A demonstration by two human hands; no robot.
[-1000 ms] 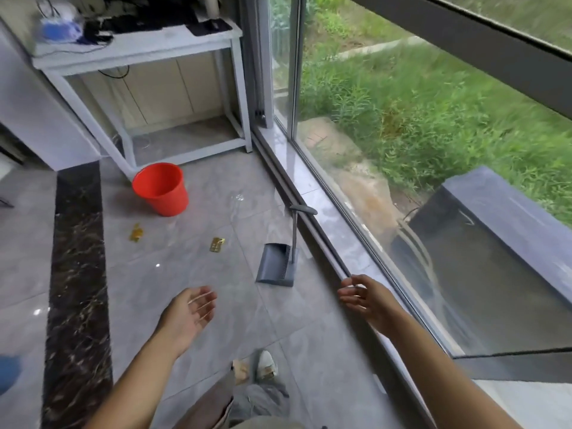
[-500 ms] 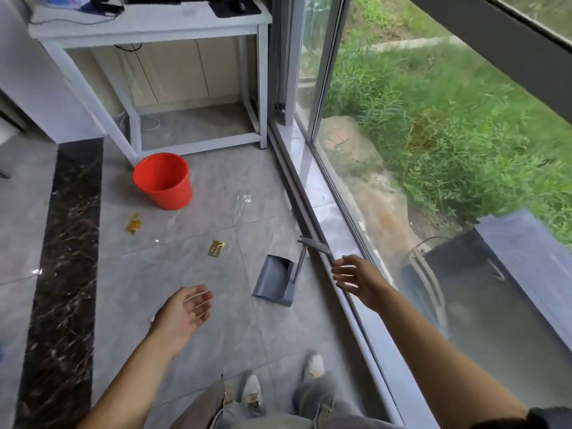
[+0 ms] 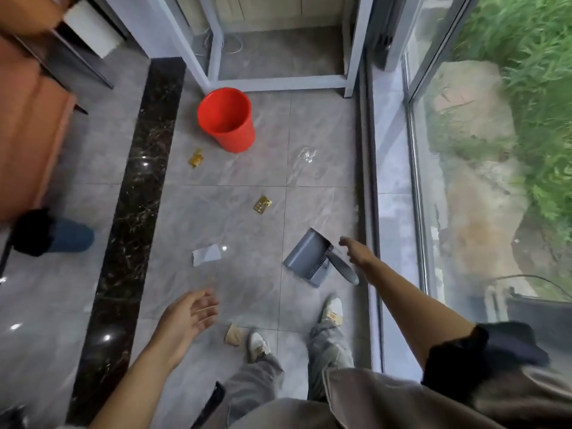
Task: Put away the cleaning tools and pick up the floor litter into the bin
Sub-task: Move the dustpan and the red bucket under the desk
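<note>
While right hand reaches over grey dustpan by the window track, fingers straight and gripping nothing, left hand hangs loosely spread, empty. Red bin upright near table frame. Litter on tiles: gold wrapper near bin, second gold wrapper, white paper scrap, clear plastic film.

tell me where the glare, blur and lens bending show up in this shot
Head view: small white glints sit on the glossy grey floor tiles and the black marble strip; the right hand by the grey plastic dustpan is motion-smeared, as is the orange furniture at the edge; the wide lens splays the window frame.
</note>
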